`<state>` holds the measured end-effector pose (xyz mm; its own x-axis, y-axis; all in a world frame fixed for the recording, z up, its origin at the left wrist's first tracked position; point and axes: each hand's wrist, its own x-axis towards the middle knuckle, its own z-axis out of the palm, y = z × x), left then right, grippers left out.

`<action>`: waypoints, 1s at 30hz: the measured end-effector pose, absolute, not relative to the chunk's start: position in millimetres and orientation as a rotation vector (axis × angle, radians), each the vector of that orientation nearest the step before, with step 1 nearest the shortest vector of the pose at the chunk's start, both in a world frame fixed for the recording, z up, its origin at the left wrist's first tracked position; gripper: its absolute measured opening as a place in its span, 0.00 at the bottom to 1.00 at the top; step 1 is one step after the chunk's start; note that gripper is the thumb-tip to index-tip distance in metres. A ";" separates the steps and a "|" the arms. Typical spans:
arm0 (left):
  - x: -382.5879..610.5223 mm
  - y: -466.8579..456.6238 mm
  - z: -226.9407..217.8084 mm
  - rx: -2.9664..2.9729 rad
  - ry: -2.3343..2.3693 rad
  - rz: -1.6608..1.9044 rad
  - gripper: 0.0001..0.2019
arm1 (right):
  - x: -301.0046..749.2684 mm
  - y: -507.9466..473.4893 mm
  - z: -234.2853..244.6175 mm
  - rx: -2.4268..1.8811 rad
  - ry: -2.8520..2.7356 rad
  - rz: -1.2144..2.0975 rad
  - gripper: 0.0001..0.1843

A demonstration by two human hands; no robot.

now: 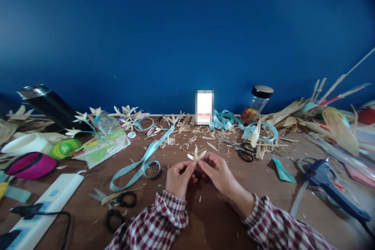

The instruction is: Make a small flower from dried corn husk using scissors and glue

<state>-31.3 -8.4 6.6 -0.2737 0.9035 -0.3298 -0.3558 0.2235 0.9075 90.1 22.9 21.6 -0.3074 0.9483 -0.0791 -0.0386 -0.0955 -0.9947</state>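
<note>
A small pale corn-husk flower (196, 155) with pointed petals is pinched between both my hands above the brown table. My left hand (180, 175) grips it from the left, thumb against its base. From the other side, my right hand (216, 168) closes thumb and fingers on it. The flower's lower end is hidden by my fingers. Black-handled scissors (114, 205) lie partly open left of my left hand. A light-blue ribbon (143, 162) curls across the table beyond them. Another pair of scissors (246, 151) rests past my right hand.
At right lies a blue glue gun (325, 179), with a teal scrap (283, 170) beside it. A power strip (47, 211) is at left. Along the blue wall stand finished husk flowers (84, 119), a black bottle (52, 103) and a lidded jar (258, 103). Husk scraps litter the table.
</note>
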 end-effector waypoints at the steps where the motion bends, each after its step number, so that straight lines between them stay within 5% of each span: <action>1: -31.5 -8.5 7.3 0.589 1.316 1.347 0.16 | 90.3 22.9 21.7 -1.068 -1.350 1.527 0.12; 30: -34.1 -7.9 1.2 0.576 1.277 1.317 0.15 | 90.5 21.3 15.2 -1.044 -1.220 1.741 0.12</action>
<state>-34.1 -7.9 1.2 -0.2244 0.9104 -0.3475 -0.3752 0.2484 0.8930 90.5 21.3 15.2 -0.3826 0.9028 -0.1963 -0.1238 -0.2606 -0.9575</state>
